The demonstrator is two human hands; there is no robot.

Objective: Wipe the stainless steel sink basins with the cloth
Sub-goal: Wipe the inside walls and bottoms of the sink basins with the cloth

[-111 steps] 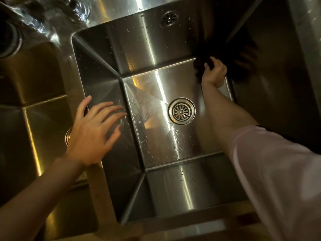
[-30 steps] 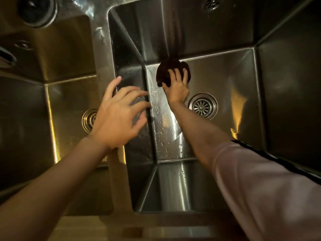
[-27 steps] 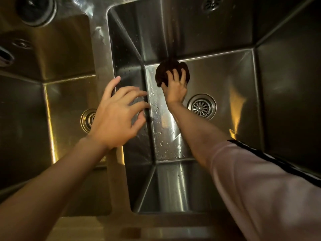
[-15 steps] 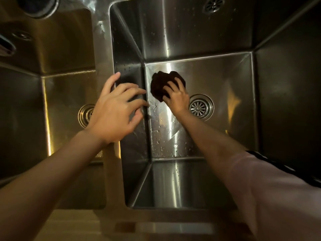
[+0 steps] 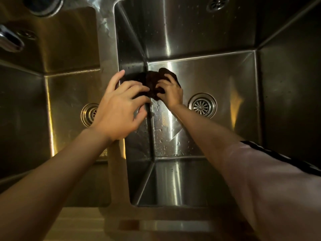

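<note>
Nearest the camera, at 6 o'clock, runs the front rim (image 5: 166,225) of the steel sink. From 7 o'clock a bare forearm reaches up to the left hand (image 5: 119,108), which hangs over the divider (image 5: 111,54) between the two basins, fingers spread and curled loosely; its fingertips seem to touch the edge of the cloth (image 5: 152,84), though whether they pinch it cannot be told. From 4 o'clock comes the other arm in a pale sleeve (image 5: 271,185) with a dark stripe. The right hand (image 5: 171,91) lies down in the right basin (image 5: 243,80), fingers closed over the dark, bunched cloth, pressing it onto the floor in the far left corner, against the left wall. Water drops speckle the floor just nearer than the cloth. The right drain (image 5: 202,105) sits just beside the right hand, at 3 o'clock of it. The left basin (image 5: 66,94) shows its own drain (image 5: 88,114), partly hidden behind the left wrist. Farthest, at 12 o'clock, an overflow grate (image 5: 218,2) sits in the back wall, and at 10 o'clock a faucet spout (image 5: 9,40) juts in.
</note>
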